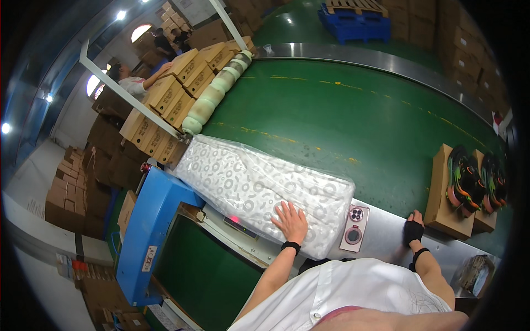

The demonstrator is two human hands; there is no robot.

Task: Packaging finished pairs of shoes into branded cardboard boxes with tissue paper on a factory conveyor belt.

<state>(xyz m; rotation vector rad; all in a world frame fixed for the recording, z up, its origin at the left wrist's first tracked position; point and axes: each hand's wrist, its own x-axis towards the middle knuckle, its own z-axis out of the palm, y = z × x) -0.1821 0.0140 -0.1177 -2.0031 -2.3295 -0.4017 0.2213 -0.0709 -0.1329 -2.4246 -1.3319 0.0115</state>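
My left hand point(291, 223) lies flat with spread fingers on a clear plastic bag point(259, 182) of white tissue paper with grey ring patterns. A black band circles that wrist. To the right, my right hand point(414, 229) wears a black fingerless glove and rests on the metal edge point(381, 234) of the conveyor, fingers forward and nothing seen in them. A phone point(354, 228) in a pale pink case lies on the metal between bag and right hand. Beyond the right hand stands a cardboard box point(440, 193) with black, orange and green shoes point(465, 179) at it.
The green conveyor belt point(331, 110) runs ahead. Stacked shoe boxes point(182, 83) stand at the far left behind a wrapped roller point(218, 91), where another person point(131, 83) reaches over them. A blue machine housing point(152, 231) is at the left. Far off sits a blue pallet point(353, 25).
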